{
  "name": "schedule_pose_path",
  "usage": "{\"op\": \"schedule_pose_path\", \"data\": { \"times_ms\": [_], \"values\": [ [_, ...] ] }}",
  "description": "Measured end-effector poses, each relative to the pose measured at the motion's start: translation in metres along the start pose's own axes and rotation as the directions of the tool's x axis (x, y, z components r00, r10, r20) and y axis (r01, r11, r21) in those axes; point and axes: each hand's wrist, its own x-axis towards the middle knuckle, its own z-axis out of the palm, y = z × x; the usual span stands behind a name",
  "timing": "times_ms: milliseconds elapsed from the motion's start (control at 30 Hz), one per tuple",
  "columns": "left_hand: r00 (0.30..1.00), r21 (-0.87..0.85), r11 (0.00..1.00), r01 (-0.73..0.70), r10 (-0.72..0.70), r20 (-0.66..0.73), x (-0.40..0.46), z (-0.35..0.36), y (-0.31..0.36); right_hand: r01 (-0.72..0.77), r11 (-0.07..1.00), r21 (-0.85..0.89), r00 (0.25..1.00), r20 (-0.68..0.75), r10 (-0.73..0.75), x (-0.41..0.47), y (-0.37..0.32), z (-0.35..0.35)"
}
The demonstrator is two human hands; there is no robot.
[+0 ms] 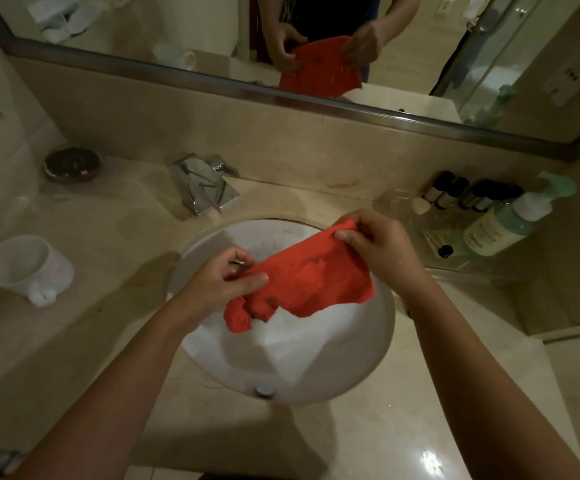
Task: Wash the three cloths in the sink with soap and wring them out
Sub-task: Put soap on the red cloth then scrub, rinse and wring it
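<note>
I hold a red cloth (pixel 302 282) stretched in the air above the white sink basin (pixel 316 368), touching neither bowl nor counter; my left hand (pixel 219 282) pinches its nearer, lower end between thumb and curled fingers, and my right hand (pixel 375 244) pinches the far upper corner the same way, fingertips folded over the hem. The cloth's long axis runs on a slant, from low at my left up toward the far right; its top edge is drawn fairly taut between my hands, its right side hangs as a loose flap, and the left end bunches into a crumpled knot drooping under my left hand.

The basin is open beneath the cloth, its drain (pixel 265 389) at the near rim; the chrome faucet (pixel 205 185) stands at the far left edge of the bowl, well apart from my hands. The marble counter (pixel 91 341) lies wide to my left, with a white mug (pixel 25 265) there and a round dark dish (pixel 72 163) further back. To my right the room is tighter; a teal pump bottle (pixel 510 223) and a row of small dark bottles (pixel 468 195) stand near my right hand. The mirror (pixel 420 64) runs along the back wall.
</note>
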Motion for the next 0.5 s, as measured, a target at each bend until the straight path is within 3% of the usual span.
{"op": "schedule_pose_path", "data": {
  "times_ms": [133, 500],
  "values": [
    [0.984, 0.151, 0.985, 0.080, -0.103, 0.149, -0.001, 0.012, -0.003, 0.055, 0.992, -0.111, 0.997, 0.066, -0.048, 0.017, -0.006, 0.008],
    [0.983, 0.114, 0.990, 0.084, -0.101, 0.152, -0.002, 0.014, 0.006, -0.024, 0.998, -0.051, 1.000, -0.005, 0.024, 0.032, 0.004, 0.021]
  ]
}}
